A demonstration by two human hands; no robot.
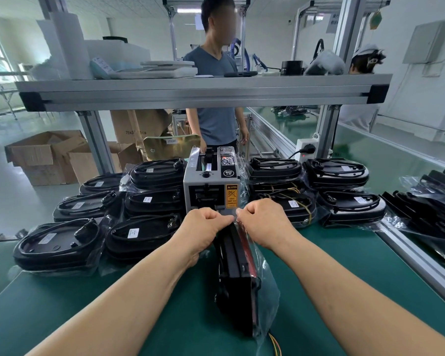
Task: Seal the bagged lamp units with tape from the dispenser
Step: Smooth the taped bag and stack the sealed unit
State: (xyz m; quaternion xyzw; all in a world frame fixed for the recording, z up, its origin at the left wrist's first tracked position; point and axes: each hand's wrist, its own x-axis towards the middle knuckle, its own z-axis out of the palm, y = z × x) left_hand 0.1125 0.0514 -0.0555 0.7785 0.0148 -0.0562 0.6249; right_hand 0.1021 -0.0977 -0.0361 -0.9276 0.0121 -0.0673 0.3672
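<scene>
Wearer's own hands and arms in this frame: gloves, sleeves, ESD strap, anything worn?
Nothing worn. Left hand and right hand are ungloved, with no rings visible. Left arm and right arm are uncovered to the frame edge: no sleeve, watch, wrist strap or cable in view.

The tape dispenser [212, 186] stands just ahead of the fingers [217, 220] and blocks forward travel. The left stack [149, 204] and right stack [293, 201] of bagged lamps wall both sides beyond the fingers. Nearer than the fingers, bare desk [188, 327] flanks the upright bagged unit [238, 283].
</scene>
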